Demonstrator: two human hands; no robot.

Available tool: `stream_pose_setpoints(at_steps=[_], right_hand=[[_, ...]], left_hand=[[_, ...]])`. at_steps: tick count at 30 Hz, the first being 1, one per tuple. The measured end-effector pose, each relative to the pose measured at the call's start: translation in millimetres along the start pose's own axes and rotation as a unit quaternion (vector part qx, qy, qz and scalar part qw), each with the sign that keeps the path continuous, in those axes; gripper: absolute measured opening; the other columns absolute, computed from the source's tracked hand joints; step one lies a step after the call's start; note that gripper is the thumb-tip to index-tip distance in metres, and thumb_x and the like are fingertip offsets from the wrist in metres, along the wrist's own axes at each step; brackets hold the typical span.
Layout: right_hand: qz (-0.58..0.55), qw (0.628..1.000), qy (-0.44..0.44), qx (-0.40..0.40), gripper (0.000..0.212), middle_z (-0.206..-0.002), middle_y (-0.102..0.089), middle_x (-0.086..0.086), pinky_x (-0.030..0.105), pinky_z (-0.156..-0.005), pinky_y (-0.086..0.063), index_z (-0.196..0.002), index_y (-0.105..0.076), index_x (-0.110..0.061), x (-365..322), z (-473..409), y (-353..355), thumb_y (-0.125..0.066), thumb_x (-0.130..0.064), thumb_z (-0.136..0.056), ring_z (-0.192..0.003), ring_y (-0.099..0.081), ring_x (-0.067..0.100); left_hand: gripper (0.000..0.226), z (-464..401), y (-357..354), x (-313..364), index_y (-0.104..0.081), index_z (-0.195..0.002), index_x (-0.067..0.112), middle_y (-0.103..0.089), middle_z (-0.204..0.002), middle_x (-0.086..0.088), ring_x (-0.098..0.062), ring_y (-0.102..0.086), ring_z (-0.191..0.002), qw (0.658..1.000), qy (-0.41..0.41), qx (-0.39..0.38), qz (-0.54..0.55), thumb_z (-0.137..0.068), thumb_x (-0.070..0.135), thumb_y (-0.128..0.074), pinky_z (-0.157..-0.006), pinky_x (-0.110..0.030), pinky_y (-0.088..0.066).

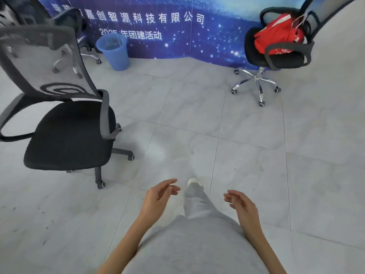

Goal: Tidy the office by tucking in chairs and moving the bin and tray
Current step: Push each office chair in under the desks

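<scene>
A black mesh-back office chair (67, 133) stands on the tiled floor at the left, its seat turned toward me. A blue plastic bin (115, 51) sits against the blue banner at the back. At the far right stands a second black chair (276, 56) on a chrome base, with a red bag (278, 35) on its seat. My left hand (158, 196) and my right hand (241, 204) hang low in front of me, palms facing each other, fingers relaxed, holding nothing. Both are well away from the chairs and the bin.
A blue starry banner (158, 26) with white lettering covers the back wall. A third chair's chrome base (87, 54) shows behind the left chair's backrest. My grey trouser leg and white shoe (192, 181) step forward onto open grey floor tiles (197, 115).
</scene>
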State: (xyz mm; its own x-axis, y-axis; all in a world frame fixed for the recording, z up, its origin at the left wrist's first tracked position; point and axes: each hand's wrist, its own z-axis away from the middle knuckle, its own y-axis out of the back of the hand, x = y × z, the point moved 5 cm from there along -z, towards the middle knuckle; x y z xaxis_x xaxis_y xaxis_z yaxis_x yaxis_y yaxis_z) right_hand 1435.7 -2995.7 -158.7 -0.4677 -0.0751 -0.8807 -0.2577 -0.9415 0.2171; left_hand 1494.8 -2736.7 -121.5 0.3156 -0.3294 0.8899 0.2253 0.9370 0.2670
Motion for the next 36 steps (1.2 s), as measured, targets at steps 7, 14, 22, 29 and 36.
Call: stream_pose_setpoints(at_steps=[7,14,22,29,36], right_hand=[[0.025,0.991,0.083,-0.106,0.025,-0.096,-0.07,0.0,0.02,-0.08,-0.052,-0.099,-0.064,-0.016,-184,-214,-66,-0.044,-0.002,-0.093,-0.088,-0.067,0.009],[0.051,0.976,0.113,-0.18,0.028,-0.096,-0.07,0.001,0.017,-0.077,-0.05,-0.096,-0.063,-0.02,-283,-384,-180,-0.044,-0.001,-0.093,-0.087,-0.067,0.01],[0.076,0.983,0.047,-0.159,0.028,-0.089,-0.072,-0.002,0.017,-0.071,-0.051,-0.091,-0.064,-0.021,-336,-518,-274,-0.045,-0.001,-0.094,-0.085,-0.067,0.012],[0.078,0.982,0.014,-0.171,0.022,-0.092,-0.072,0.005,0.024,-0.075,-0.049,-0.094,-0.066,-0.011,-410,-633,-362,-0.046,-0.001,-0.093,-0.083,-0.068,0.014],[0.157,0.935,0.066,-0.31,0.024,-0.093,-0.072,0.004,0.024,-0.075,-0.049,-0.091,-0.065,-0.016,-508,-777,-537,-0.047,0.0,-0.092,-0.081,-0.068,0.01]], left_hand=[[0.037,-121,79,30,-0.062,-0.098,0.029,-0.072,-0.088,0.016,-0.005,-0.067,-0.078,0.98,0.073,0.176,0.056,-0.095,0.0,-0.04,-0.074,-0.013,-0.051],[0.033,-273,128,56,-0.062,-0.099,0.026,-0.073,-0.086,0.015,-0.006,-0.067,-0.08,0.96,0.101,0.236,0.111,-0.095,0.001,-0.041,-0.072,-0.014,-0.051],[0.031,-509,273,149,-0.061,-0.099,0.03,-0.072,-0.084,0.019,-0.004,-0.067,-0.081,0.967,0.039,0.234,0.095,-0.095,0.005,-0.042,-0.08,-0.025,-0.05],[0.03,-667,383,224,-0.061,-0.1,0.032,-0.072,-0.086,0.015,-0.007,-0.068,-0.085,0.967,0.006,0.238,0.088,-0.095,0.008,-0.042,-0.084,-0.026,-0.05],[0.032,-759,463,191,-0.06,-0.097,0.034,-0.071,-0.088,0.021,-0.005,-0.067,-0.081,0.931,0.092,0.332,0.119,-0.095,0.007,-0.044,-0.085,-0.031,-0.051]])
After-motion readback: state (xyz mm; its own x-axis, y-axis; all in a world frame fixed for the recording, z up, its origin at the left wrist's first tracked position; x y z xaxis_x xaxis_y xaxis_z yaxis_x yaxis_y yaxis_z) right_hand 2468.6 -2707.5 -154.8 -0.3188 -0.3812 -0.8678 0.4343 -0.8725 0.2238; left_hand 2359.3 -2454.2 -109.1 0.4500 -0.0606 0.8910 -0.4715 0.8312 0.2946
